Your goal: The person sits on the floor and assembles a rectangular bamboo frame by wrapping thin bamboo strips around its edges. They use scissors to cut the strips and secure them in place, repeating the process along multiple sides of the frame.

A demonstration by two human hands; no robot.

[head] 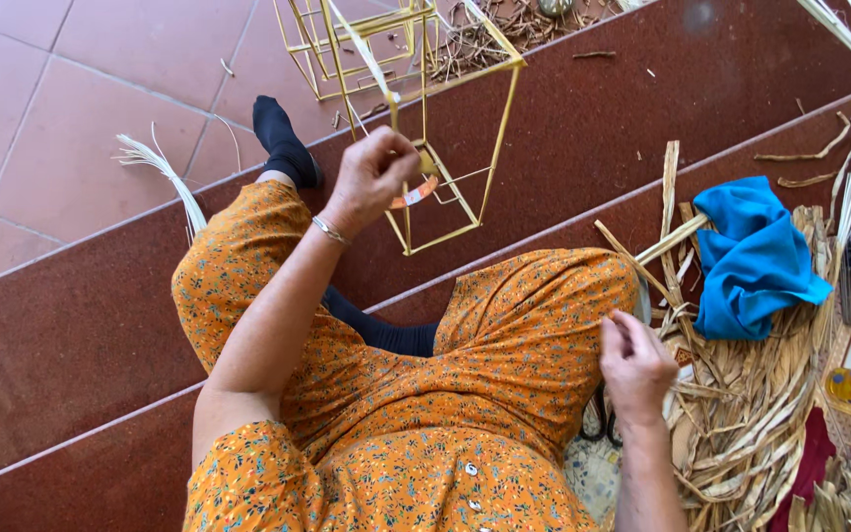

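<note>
From the head view: left hand (371, 177) closed on a pale strip (361, 54) at the bare, barely wrapped yellow wire frame (445, 128) over the steps, right hand (634, 365) loosely curled, seemingly empty, beside dried leaves (741, 414).
</note>
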